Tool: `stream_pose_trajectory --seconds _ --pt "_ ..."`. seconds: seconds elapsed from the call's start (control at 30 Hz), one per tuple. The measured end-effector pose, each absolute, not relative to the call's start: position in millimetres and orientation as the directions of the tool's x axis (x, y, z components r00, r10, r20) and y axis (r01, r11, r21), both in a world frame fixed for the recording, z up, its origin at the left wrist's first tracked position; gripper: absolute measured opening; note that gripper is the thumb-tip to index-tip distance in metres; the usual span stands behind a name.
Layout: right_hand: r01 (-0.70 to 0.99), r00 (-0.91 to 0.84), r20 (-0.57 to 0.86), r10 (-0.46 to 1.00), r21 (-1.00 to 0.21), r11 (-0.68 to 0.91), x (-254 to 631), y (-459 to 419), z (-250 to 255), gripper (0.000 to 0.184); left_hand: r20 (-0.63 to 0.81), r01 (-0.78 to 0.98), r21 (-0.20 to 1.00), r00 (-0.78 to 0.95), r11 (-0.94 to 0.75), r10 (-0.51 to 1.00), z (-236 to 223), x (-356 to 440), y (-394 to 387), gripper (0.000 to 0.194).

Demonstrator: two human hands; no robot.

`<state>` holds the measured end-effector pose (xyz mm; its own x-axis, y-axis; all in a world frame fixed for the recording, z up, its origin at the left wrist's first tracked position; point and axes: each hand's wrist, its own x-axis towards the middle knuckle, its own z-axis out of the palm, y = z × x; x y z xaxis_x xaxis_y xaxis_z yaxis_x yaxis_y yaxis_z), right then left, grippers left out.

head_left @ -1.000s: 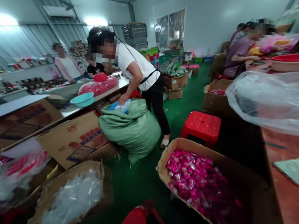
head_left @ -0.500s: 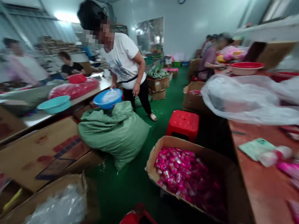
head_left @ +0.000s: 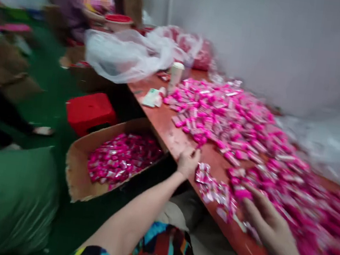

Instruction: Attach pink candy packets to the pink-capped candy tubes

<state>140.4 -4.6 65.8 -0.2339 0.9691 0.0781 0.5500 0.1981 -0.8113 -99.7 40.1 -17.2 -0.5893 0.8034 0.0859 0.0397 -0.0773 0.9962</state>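
Observation:
My left hand [head_left: 188,161] is at the table's near edge with its fingers closed. Something small and pink shows at its fingertips, too blurred to make out. My right hand [head_left: 265,220] reaches over the table from the lower right, its thumb and fingers apart. Just beyond its fingertips lies a bright pink packet [head_left: 242,193]; blur hides whether they touch. A big pile of pink wrapped packets [head_left: 221,113] spreads along the table. Between my hands, a smaller strip of shiny pink-and-clear packets [head_left: 213,188] lies along the edge of the red-brown table [head_left: 173,134].
Left of the table stands a cardboard box [head_left: 75,161] of pink packets, beside a red stool [head_left: 91,109]. A green sack [head_left: 9,194] fills the lower left. Clear plastic sheeting [head_left: 126,54], a white bottle [head_left: 176,74] and a red-rimmed tub [head_left: 118,22] sit farther along. A person [head_left: 69,3] works behind.
My view has swung right and down from the room to the table. Both my hands are now in sight over it. The standing co-worker is now mostly out of frame at the left.

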Motion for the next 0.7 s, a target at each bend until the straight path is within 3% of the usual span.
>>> stream_pose_trajectory --seconds 0.07,0.27,0.43,0.47,0.57,0.7 --pt "0.506 -0.215 -0.09 0.972 -0.862 0.032 147 -19 58 0.05 0.07 -0.019 0.995 -0.572 -0.099 0.817 -24 -101 48 0.032" --pt "0.243 -0.067 -0.102 0.993 -0.966 -0.083 137 -50 43 0.053 -0.09 -0.248 0.967 -0.549 -0.059 0.831 -21 -97 42 0.028" --pt "-0.126 0.007 -0.204 0.979 -0.971 -0.202 123 -77 34 0.058 -0.289 -0.473 0.878 -0.4 0.075 0.87 2 -86 -1 0.031" --pt "-0.189 0.004 -0.21 0.978 -0.96 -0.205 120 -82 32 0.058 -0.324 -0.525 0.844 -0.342 0.107 0.882 8 -82 -12 0.029" --pt "-0.296 0.004 -0.183 0.983 -0.939 -0.174 113 -96 27 0.047 -0.472 -0.769 0.585 -0.065 0.257 0.879 23 -66 -41 0.019" --pt "-0.34 0.02 -0.128 0.992 -0.934 -0.114 116 -116 25 0.044 -0.541 -0.805 0.426 0.139 0.413 0.829 34 -41 -69 0.012"
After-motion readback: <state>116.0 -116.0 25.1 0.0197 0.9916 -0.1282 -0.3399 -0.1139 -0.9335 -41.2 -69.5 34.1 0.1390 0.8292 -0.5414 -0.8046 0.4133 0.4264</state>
